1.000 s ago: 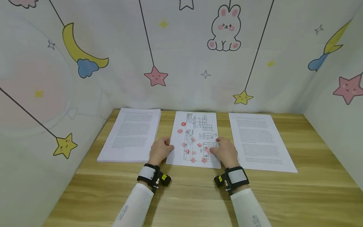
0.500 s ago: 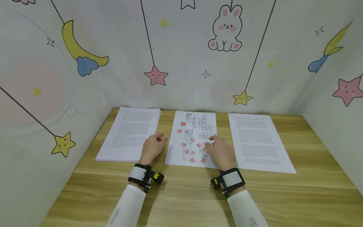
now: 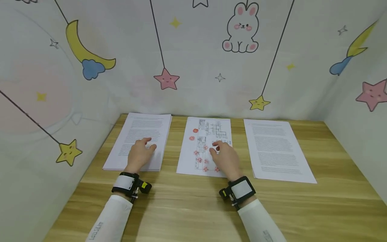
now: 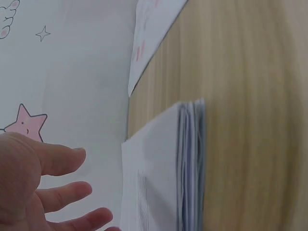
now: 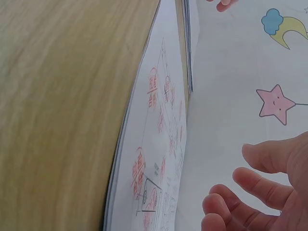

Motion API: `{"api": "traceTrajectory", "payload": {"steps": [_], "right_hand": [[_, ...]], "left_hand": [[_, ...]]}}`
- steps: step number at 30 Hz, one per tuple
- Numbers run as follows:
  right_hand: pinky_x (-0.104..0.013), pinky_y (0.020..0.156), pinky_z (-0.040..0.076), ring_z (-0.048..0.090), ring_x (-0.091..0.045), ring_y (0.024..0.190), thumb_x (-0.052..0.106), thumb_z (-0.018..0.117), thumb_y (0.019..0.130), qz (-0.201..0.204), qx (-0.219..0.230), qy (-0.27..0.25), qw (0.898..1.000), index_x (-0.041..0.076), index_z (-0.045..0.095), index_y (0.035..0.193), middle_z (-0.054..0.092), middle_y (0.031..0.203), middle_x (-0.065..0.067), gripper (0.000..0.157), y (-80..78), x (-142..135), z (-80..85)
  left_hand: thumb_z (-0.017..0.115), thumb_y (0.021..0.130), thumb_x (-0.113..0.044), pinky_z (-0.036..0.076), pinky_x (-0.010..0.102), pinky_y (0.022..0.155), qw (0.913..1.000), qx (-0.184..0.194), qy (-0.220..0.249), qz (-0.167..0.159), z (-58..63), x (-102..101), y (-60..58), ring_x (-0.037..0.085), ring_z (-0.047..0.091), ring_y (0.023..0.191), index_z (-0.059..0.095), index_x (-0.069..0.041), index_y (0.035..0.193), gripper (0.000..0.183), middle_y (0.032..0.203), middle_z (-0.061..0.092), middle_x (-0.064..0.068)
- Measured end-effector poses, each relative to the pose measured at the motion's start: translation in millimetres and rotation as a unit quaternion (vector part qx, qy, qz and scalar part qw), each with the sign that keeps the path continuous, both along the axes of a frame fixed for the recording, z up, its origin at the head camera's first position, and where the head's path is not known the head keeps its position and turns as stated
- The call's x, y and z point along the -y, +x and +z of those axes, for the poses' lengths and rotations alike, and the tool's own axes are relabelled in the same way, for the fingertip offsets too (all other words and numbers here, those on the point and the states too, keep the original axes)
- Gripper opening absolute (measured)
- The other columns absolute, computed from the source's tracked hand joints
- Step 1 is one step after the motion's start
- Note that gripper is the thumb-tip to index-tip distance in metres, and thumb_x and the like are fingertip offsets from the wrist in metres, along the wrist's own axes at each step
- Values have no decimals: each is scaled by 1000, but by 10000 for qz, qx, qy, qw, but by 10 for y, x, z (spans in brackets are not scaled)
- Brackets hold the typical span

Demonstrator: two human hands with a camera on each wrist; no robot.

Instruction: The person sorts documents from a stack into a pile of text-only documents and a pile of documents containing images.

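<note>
Left hand [image 3: 139, 156] hovers over text stack [image 3: 148, 126], right hand [image 3: 226, 159] over drawing [image 3: 192, 151].

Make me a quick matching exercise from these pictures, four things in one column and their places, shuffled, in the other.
Things:
1. left hand
2. right hand
3. stamped drawing
4. rabbit picture

Places:
A. on the backdrop
B. over the stamped drawing
C. over the text stack
D. between the text stack and the text page

Right pairs: 1-C, 2-B, 3-D, 4-A
</note>
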State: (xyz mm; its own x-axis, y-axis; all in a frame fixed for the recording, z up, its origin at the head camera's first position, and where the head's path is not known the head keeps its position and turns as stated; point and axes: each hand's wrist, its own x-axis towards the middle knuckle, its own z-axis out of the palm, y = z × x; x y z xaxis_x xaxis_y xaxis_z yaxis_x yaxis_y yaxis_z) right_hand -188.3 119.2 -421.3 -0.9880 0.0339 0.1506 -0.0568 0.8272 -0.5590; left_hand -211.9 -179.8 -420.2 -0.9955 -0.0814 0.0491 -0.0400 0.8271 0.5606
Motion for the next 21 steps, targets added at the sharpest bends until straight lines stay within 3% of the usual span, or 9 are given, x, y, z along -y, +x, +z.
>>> {"api": "traceTrajectory", "payload": {"steps": [4, 11, 17, 21], "right_hand": [[-29, 52, 43, 58, -19, 70, 29, 59, 88, 119, -97, -38, 9999, 10, 67, 110, 68, 94, -10, 30, -13, 96, 38], [-25, 46, 40, 55, -16, 61, 25, 59, 88, 458, -343, -249, 9981, 7, 68, 107, 67, 90, -10, 27, -4, 272, 99], [-34, 66, 50, 61, -21, 79, 22, 59, 89, 878, -212, -666, 9937, 7, 67, 109, 67, 95, -11, 27, 41, 440, 151], [-39, 77, 51, 62, -23, 91, 23, 58, 90, 1161, -181, -982, 9882, 8, 65, 112, 67, 102, -11, 28, 53, 512, 154]], "left_hand": [[53, 91, -28, 43, 62, 82, 9996, 92, -254, 61, 20, 196, 15, 55, 48, 108, 50, 2, 132, 50, 125, 50, 37], [49, 93, -29, 37, 63, 94, 9970, 767, 24, -133, 90, 388, 20, 54, 36, 124, 40, 5, 137, 57, 137, 39, 38], [49, 92, -28, 41, 61, 90, 9969, 771, -150, -81, 47, 491, 41, 53, 40, 121, 40, 8, 136, 57, 135, 40, 38], [50, 91, -27, 39, 64, 91, 9968, 703, -363, -81, 16, 578, 59, 57, 37, 120, 36, 10, 137, 60, 134, 37, 42]]}}
